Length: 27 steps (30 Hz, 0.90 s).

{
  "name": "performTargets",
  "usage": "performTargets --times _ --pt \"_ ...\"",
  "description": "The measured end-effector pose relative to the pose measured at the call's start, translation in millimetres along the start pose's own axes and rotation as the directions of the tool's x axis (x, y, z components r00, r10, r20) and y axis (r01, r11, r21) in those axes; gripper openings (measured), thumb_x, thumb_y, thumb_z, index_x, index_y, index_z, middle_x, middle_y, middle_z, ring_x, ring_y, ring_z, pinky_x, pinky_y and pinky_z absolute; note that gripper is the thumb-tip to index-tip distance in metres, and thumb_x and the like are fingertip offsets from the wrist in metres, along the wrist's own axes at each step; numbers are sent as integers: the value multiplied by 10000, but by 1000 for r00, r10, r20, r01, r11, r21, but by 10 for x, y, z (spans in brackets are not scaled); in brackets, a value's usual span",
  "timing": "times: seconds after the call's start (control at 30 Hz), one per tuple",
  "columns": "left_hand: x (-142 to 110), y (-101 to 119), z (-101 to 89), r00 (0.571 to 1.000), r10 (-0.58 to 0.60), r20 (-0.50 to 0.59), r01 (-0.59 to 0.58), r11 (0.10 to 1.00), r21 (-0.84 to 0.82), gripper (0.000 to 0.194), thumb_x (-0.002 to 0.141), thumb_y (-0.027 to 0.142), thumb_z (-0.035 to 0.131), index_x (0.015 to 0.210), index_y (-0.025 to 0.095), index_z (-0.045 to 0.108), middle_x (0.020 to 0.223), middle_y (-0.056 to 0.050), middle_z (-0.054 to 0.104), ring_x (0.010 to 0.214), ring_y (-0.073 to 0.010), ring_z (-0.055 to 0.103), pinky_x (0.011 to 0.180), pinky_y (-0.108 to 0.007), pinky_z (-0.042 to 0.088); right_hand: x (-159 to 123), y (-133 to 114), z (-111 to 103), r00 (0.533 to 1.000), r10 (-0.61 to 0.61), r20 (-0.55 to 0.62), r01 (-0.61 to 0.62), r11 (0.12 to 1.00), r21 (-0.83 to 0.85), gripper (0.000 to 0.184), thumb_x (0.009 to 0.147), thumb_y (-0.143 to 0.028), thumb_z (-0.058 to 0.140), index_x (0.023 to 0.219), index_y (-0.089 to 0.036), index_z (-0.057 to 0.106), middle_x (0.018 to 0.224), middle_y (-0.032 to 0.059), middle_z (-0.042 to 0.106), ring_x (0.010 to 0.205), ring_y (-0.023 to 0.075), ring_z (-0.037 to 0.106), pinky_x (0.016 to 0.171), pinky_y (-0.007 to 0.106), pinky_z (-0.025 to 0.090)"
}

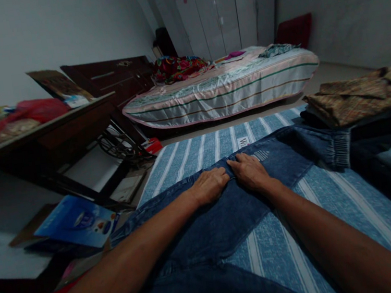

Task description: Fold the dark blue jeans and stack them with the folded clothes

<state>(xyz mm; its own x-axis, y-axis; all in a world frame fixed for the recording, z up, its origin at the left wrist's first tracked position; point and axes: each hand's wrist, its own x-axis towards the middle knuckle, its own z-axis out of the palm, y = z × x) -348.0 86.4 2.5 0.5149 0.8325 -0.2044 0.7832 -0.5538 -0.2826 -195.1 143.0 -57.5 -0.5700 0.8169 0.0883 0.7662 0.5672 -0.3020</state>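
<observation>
A pair of dark blue jeans (200, 233) lies spread over a blue-and-white striped sheet (183, 160). One leg stretches away to the right and ends in a gathered elastic cuff (341, 148); the other comes toward me, its near part cut off by the frame. My left hand (211, 184) is closed on the denim along the far edge of the stretched leg. Close beside it, my right hand (249, 171) pinches the same edge near a pale striped patch (261, 156). The fingertips of both hands are partly hidden in the cloth.
Folded clothes, topped by brown plaid cloth (366, 96), are piled at the right. A desk (68, 118) with bags on it stands left, above a blue box (78, 221). Behind is another bed (225, 96), with a wardrobe (228, 16) at the back.
</observation>
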Motion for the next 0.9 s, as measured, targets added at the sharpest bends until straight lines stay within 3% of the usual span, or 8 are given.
performTargets --times 0.37,0.63,0.9 --pt "-46 20 -67 998 4 65 -5 1000 3 223 863 108 405 845 157 621 920 -84 579 782 -191 546 603 -286 422 -1 -5 -1 1000 1 12 -1 1000 2 466 966 -297 243 1400 -281 411 1355 130 436 1233 269 392 995 418 300" --pt "-70 38 -27 1000 -12 25 12 1000 15 200 871 127 411 872 151 610 927 -90 555 801 -200 536 552 -279 403 -4 -11 -4 1000 2 -6 -2 1000 16 464 977 -329 218 1387 -282 432 1349 129 448 1229 270 394 1002 424 296" --pt "-63 29 -45 999 -37 33 38 998 -43 194 834 98 431 883 160 608 911 -89 547 823 -210 547 616 -294 443 -1 -9 -1 1000 -4 -11 4 1000 13 462 974 -320 226 1384 -273 435 1342 130 449 1224 265 400 996 416 306"
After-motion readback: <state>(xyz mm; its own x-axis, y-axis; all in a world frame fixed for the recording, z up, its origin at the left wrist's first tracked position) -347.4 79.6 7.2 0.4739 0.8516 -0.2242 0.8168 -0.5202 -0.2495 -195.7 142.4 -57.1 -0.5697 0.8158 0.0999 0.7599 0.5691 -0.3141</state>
